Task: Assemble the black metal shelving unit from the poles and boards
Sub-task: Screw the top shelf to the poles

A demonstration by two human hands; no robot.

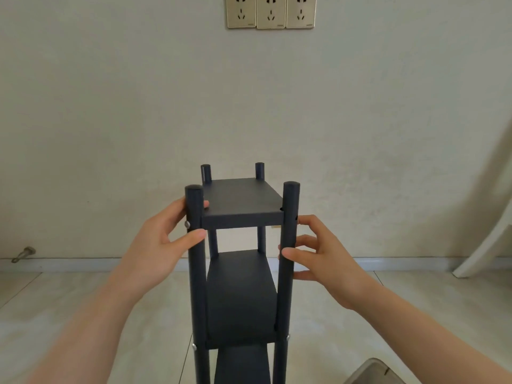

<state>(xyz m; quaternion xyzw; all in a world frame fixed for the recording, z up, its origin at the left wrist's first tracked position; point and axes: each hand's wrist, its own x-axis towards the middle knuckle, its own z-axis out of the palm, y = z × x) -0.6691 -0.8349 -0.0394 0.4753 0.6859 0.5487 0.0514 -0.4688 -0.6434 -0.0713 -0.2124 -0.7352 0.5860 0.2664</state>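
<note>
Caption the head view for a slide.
Left hand grips the left front pole, right hand holds the right front pole beside the top board.

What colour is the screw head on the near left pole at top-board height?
Silver screw head on the black pole, clearest in the head view.

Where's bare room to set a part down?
Bare: floor left of the shelf to the doorstop, and the top board. Tighter on the right: grey bin, white chair leg. Left hand and right hand crowd the front poles.
</note>
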